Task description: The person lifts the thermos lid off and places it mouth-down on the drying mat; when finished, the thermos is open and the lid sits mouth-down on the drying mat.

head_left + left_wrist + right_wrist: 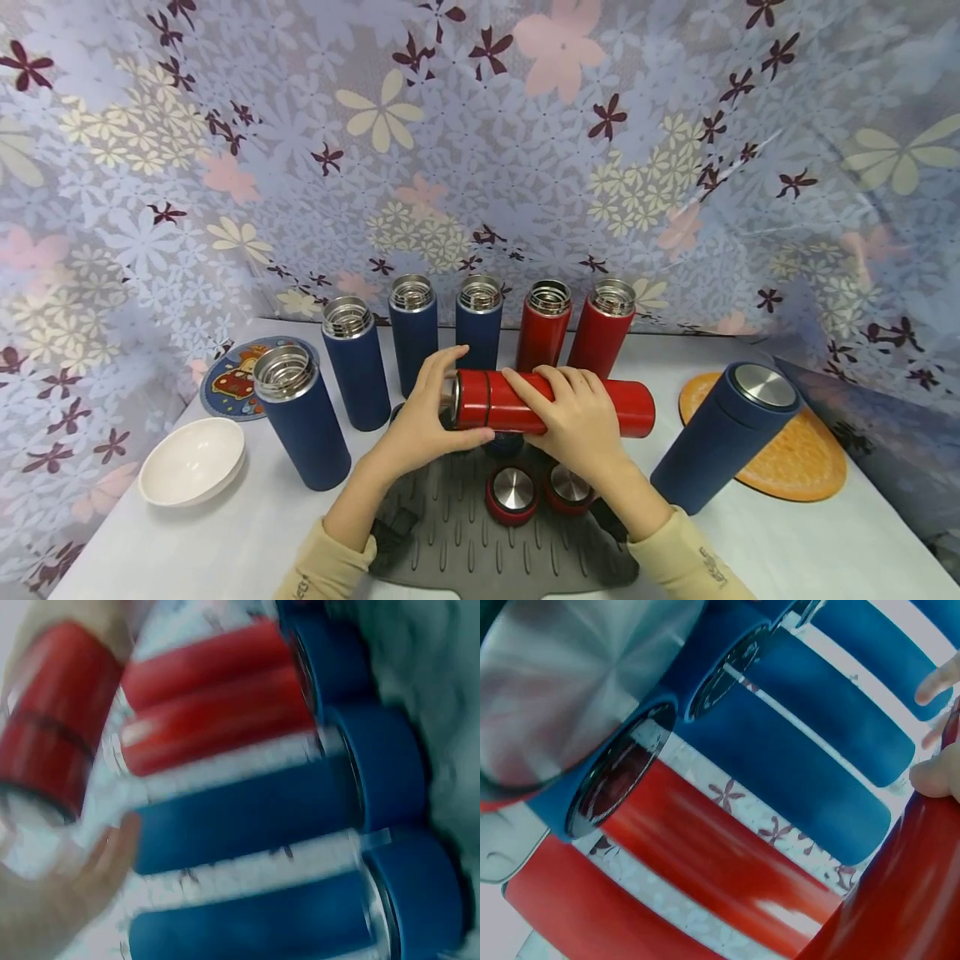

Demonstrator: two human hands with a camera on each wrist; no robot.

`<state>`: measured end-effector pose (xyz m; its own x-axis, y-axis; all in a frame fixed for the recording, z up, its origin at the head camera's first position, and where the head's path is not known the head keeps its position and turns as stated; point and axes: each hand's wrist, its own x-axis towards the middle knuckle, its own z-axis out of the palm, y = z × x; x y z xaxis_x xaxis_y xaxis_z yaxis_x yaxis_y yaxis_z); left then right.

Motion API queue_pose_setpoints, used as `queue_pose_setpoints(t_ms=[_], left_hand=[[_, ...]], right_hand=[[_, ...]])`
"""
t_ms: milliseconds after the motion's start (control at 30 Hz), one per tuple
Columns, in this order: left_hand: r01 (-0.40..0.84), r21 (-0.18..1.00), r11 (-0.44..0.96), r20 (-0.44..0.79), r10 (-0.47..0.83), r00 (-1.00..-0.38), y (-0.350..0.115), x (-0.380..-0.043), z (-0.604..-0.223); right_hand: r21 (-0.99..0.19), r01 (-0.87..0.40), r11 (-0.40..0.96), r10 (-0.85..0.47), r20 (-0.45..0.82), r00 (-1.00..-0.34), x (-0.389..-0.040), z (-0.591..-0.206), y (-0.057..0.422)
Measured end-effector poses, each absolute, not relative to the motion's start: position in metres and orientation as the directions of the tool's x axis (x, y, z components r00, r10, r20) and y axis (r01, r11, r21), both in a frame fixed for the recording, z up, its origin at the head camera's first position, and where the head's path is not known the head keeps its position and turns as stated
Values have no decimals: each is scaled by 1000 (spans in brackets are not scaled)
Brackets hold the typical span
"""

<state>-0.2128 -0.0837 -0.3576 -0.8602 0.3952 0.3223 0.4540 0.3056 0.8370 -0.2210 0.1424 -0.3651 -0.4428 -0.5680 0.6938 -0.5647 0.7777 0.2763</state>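
A red thermos (pixel 626 408) with its lid (pixel 472 400) on lies sideways in the air, lid end to the left. My right hand (pixel 577 417) grips its body from above. My left hand (pixel 416 425) is at the lid end, thumb and fingers spread; in the left wrist view, blurred, the left fingers (pixel 112 851) look apart from the lid. Below the thermos, two red lids (pixel 513 488) with silver tops lie on a dark grey ribbed mat (pixel 472 554). Dark blue lids (pixel 505 443) behind them are partly hidden by my hands.
Lidless blue bottles (pixel 300 425) and two lidless red bottles (pixel 545 325) stand in a curved row behind. A lidded blue thermos (pixel 723 437) stands right, before an orange round mat (pixel 802 458). At left are a white bowl (pixel 193 462) and a blue patterned round mat (pixel 225 400).
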Motion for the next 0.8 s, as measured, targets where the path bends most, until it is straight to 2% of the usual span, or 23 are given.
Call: queue_pose_setpoints(t_ms=[133,233,300,533,667,800], left_hand=[[612,760,220,447,506,-737,-95,-217,-359],[646,737,197,479,522,-706,-98,-220,-360],[630,752,194,471,509,-720,-98,-221,-360],[392,893,223,284,395,-873,-94,-217,-360],[335,905,262,233,355,-906,-91,-218,-360],[321,917,235,220,372,-902,-91,-217,-362]], right_hand=[[282,-572,770,-579,686,-441,-223,-366,147],[295,-580,759,-590,688,-423,-224,-367,149],[303,-586,752,-595,693,-407,-225,-368,150],[312,-596,740,-600,706,-376,-224,-367,149],[313,-598,738,-599,711,-367,-224,-367,148],[318,-600,734,-604,709,-363,-225,-367,148]])
